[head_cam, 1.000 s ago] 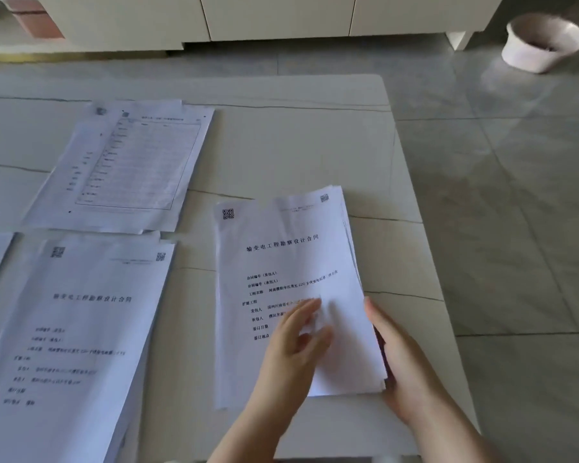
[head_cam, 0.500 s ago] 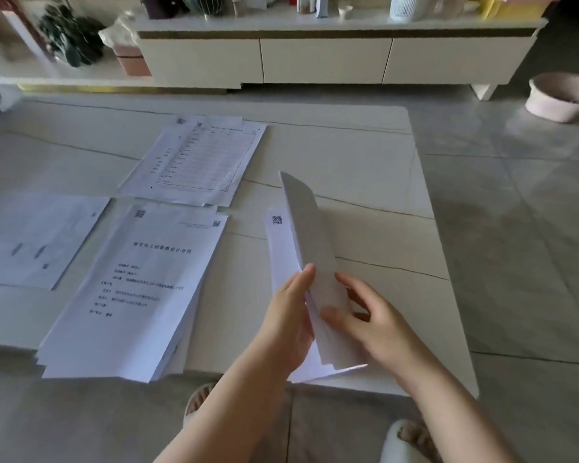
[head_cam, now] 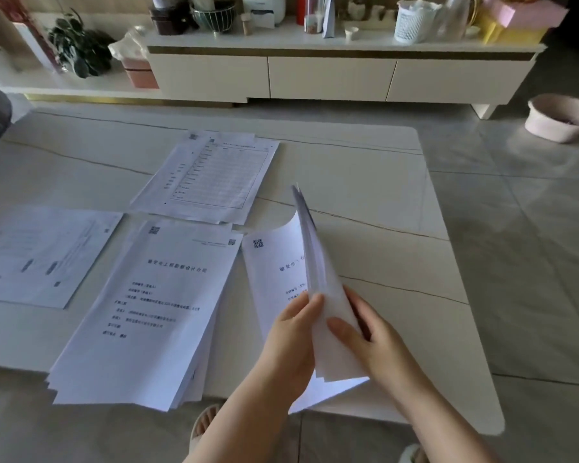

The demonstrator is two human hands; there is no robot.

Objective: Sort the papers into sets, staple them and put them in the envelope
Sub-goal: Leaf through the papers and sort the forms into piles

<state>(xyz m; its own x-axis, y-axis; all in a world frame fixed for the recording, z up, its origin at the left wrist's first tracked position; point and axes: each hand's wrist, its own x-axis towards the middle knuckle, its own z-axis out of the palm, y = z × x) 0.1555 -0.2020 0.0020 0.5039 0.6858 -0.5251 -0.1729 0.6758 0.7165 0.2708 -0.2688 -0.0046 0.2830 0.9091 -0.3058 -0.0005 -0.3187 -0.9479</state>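
Note:
A sheaf of white printed papers [head_cam: 318, 272] stands tilted on its long edge above the near right part of the white table [head_cam: 381, 202]. My left hand [head_cam: 295, 335] holds its left face, thumb on the paper. My right hand [head_cam: 365, 332] grips the right side, fingers curled round the sheets. One sheet with a QR code [head_cam: 268, 269] bends away to the left. Three other piles lie flat: a cover-page stack [head_cam: 147, 312] at the near left, a table-form stack [head_cam: 211, 178] behind it, and a diagram sheet [head_cam: 41, 255] at the far left. No stapler or envelope is in view.
The table's right edge and rounded near corner [head_cam: 488, 416] lie close to my right hand. A pink basin [head_cam: 562, 118] sits on the tiled floor at the far right. A low white cabinet [head_cam: 331, 75] with clutter runs along the back. My sandalled feet [head_cam: 204, 426] show below the table.
The sheaf lay flat under my hands one second ago; both hands have raised it onto its edge and shifted it slightly left. The view has tilted up.

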